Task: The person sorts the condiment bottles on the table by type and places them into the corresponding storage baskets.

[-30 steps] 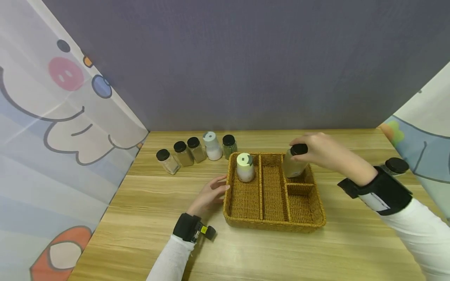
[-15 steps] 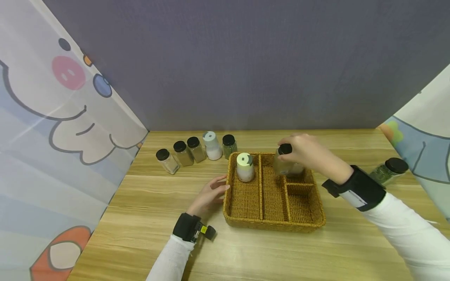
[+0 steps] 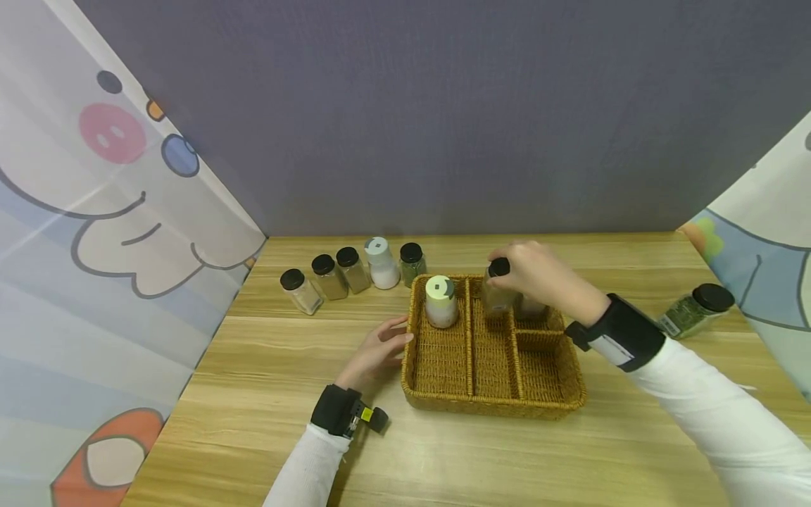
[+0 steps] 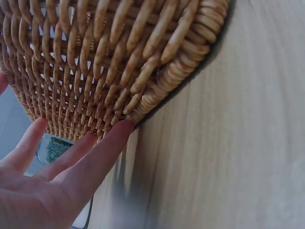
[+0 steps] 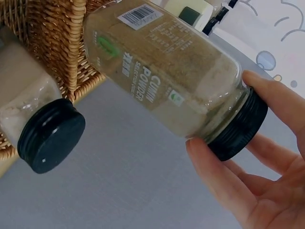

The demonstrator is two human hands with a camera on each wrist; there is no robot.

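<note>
My right hand [image 3: 535, 274] pinches the black cap of a glass jar of cumin powder [image 5: 162, 71], its label readable in the right wrist view. The jar hangs upright at the far end of the middle compartment of a wicker basket [image 3: 494, 407]. Beside it, a second black-capped jar [image 5: 28, 95] of pale powder stands in the back right compartment, partly hidden by the hand in the head view. A shaker with a pale green cap [image 3: 441, 303] stands in the left compartment. My left hand [image 3: 374, 352] rests its extended fingertips [image 4: 125, 126] against the basket's left wall.
Behind and left of the basket stand several black-capped jars [image 3: 331, 278] and a white shaker [image 3: 382, 264]. A jar of green herbs [image 3: 687, 313] is at the far right. A grey panel [image 3: 443, 127] rises behind the wooden table [image 3: 266, 394].
My right hand has moved left with the cumin jar, from over the back right compartment to the middle one, uncovering the second jar and the herb jar. My left hand has stayed put.
</note>
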